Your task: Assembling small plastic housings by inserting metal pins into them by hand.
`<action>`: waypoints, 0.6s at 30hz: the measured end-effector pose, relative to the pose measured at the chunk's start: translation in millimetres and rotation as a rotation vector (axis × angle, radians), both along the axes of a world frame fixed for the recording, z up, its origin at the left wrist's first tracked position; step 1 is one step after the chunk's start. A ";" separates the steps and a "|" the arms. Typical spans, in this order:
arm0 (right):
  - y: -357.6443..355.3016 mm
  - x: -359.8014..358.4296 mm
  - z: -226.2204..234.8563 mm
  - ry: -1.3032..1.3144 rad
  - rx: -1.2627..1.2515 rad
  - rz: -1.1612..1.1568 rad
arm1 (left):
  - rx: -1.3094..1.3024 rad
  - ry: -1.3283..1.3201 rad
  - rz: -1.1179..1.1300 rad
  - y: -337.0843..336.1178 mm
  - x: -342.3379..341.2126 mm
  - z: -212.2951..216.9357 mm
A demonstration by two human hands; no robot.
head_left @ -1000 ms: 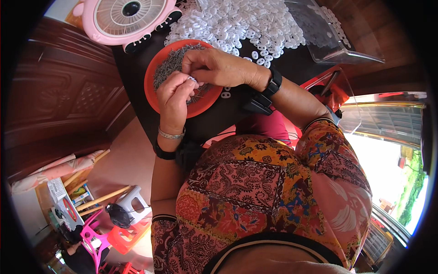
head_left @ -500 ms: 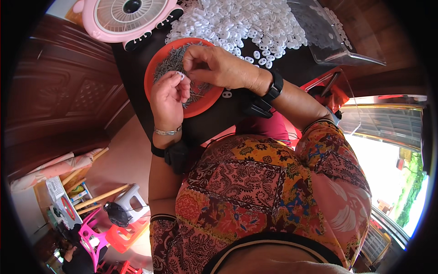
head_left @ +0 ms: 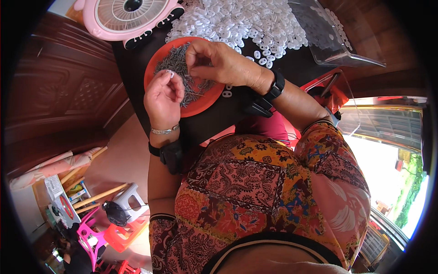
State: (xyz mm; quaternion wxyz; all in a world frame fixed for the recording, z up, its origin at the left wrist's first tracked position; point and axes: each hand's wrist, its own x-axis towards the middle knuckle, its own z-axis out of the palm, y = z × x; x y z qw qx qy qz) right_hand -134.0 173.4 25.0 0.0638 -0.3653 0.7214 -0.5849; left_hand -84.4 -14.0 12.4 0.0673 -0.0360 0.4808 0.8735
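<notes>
Two hands: left hand (head_left: 162, 100) and right hand (head_left: 223, 64), apart, at the orange bowl (head_left: 205, 106), upper centre of the frame.
White piece (head_left: 171, 74): by the left fingertips, left of and slightly below the right hand; its long axis is too small to read.
Left grip: thumb and forefinger pinching that piece.
Right grip: fingers curled toward the thumb; I can't make out whether they meet or hold anything.
Bowl: grey nail-like pieces (head_left: 175, 59) inside.

Seemingly a home, carved wooden panelling (head_left: 64, 86), pink fan (head_left: 130, 23), white stool (head_left: 129, 201), orange stool (head_left: 122, 236).
</notes>
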 end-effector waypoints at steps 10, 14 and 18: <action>1.4 -3.2 -3.0 -0.179 -0.114 0.053 | -0.557 0.367 0.013 17.0 9.5 14.0; 1.3 -3.3 -3.2 -0.180 -0.093 0.044 | -0.592 0.405 -0.011 18.1 10.1 14.2; 1.5 -0.3 2.8 -0.078 0.016 0.013 | -0.532 0.331 -0.028 16.6 10.7 12.7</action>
